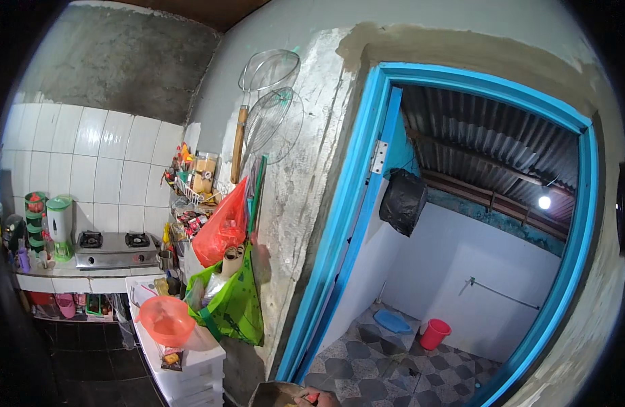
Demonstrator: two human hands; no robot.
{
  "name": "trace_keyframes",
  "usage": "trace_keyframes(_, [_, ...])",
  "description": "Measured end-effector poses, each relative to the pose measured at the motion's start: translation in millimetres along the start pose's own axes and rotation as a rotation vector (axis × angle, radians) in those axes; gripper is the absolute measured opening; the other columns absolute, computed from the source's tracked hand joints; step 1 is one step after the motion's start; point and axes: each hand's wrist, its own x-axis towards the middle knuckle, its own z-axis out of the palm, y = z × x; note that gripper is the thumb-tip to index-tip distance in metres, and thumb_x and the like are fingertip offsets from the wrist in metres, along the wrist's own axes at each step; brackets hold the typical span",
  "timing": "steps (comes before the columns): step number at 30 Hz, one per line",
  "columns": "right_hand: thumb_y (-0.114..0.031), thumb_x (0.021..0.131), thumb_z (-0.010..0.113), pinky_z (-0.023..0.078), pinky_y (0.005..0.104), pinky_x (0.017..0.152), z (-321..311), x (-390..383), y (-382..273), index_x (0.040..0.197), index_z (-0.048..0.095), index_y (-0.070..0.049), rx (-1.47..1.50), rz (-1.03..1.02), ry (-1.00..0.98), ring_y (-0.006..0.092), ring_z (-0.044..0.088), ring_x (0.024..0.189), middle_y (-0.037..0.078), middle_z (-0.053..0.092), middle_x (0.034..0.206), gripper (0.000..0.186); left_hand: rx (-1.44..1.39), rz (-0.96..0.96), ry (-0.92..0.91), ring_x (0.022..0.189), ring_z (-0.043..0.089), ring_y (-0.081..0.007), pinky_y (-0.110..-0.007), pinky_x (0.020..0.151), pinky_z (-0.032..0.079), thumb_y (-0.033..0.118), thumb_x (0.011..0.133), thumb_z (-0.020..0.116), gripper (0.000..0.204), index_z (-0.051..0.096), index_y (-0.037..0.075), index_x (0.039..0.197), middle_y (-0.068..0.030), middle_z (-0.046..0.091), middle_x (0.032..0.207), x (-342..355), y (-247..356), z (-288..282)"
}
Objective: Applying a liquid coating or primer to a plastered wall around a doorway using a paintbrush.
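Note:
At the bottom edge is a dull grey-brown container point(275, 395), partly cut off. My right hand point(319, 399) is at its right side, fingers closed around a small red and yellowish item too cut off to name. My left hand is out of the frame. Beyond them a white plastic drawer unit point(184, 380) bears an orange bowl point(165, 319) and a snack packet point(171, 358). A green bag point(238, 312) and red bag point(214, 234) hang beside it.
A blue doorway point(309, 298) on the right opens to a patterned-floor washroom with a red bucket point(434, 334) and blue basin point(392, 321). At left, a tiled counter point(45, 283) holds a gas stove point(116, 254) and green-lidded containers. Wire strainers point(268, 122) hang on the wall.

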Motion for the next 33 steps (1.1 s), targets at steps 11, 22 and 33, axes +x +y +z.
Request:
trace_keyframes(11, [-0.013, 0.088, 0.060, 0.036, 0.0299, 0.047, 95, 34, 5, 0.059, 0.040, -0.007, -0.025, -0.032, -0.148, 0.0109, 0.030, 0.044, 0.003, 0.031, 0.048, 0.036, -0.592, -0.569, -0.007, 0.061, 0.050, -0.0137, -0.029, 0.056, 0.042, 0.018, 0.085, 0.059, 0.017, 0.062, 0.001, 0.085, -0.0031, 0.058, 0.070, 4, -47, -82])
trace_keyframes(22, [-0.014, 0.087, 0.062, 0.043, 0.0283, 0.052, 160, 57, -11, 0.081, 0.057, -0.005, -0.051, -0.172, -0.267, 0.0125, 0.048, 0.050, 0.004, 0.049, 0.054, 0.012, -0.557, -0.627, -0.097, 0.058, 0.049, -0.0096, -0.025, 0.051, 0.038, 0.016, 0.084, 0.058, 0.015, 0.060, 0.002, 0.086, -0.0020, 0.054, 0.066, -1, -55, -155])
trace_keyframes(33, [-0.022, 0.082, 0.069, 0.035, 0.0300, 0.050, 139, 113, -196, 0.075, 0.058, -0.004, -0.007, -0.076, -0.550, 0.0104, 0.039, 0.052, 0.001, 0.044, 0.055, 0.022, -0.591, -0.382, 0.005, 0.056, 0.046, -0.0092, -0.025, 0.050, 0.037, 0.018, 0.086, 0.058, 0.021, 0.064, 0.000, 0.093, -0.0001, 0.057, 0.069, 35, 51, -264])
